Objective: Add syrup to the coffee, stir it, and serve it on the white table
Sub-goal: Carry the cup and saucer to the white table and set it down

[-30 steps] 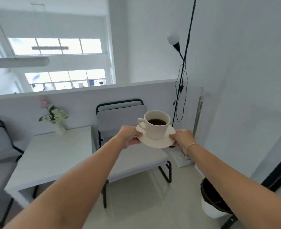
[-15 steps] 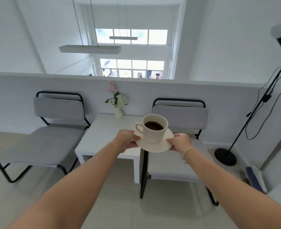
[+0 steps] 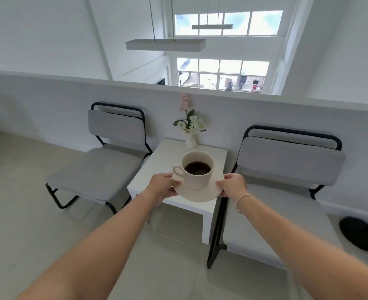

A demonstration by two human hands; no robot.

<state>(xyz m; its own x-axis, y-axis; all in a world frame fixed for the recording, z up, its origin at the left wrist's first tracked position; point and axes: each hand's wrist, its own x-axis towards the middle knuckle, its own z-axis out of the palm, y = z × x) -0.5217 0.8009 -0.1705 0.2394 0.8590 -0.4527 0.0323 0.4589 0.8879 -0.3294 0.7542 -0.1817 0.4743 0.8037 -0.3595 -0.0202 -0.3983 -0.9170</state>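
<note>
A cream cup (image 3: 199, 180) of dark coffee stands upright on a cream saucer (image 3: 200, 194). My left hand (image 3: 163, 188) grips the saucer's left rim and my right hand (image 3: 232, 185) grips its right rim. Both arms are stretched forward, holding the saucer in the air over the near part of the small white table (image 3: 157, 169). The cup's handle points left. No syrup or spoon is in sight.
A white vase of flowers (image 3: 190, 135) stands at the table's far edge by the low wall. Grey chairs with black frames flank the table, one left (image 3: 105, 165) and one right (image 3: 287, 169). A black lamp base (image 3: 360, 233) sits on the floor at right.
The view has swung left so the table now lies straight ahead and closer. Both hands kept hold of the saucer, which now hangs over the table's near part.
</note>
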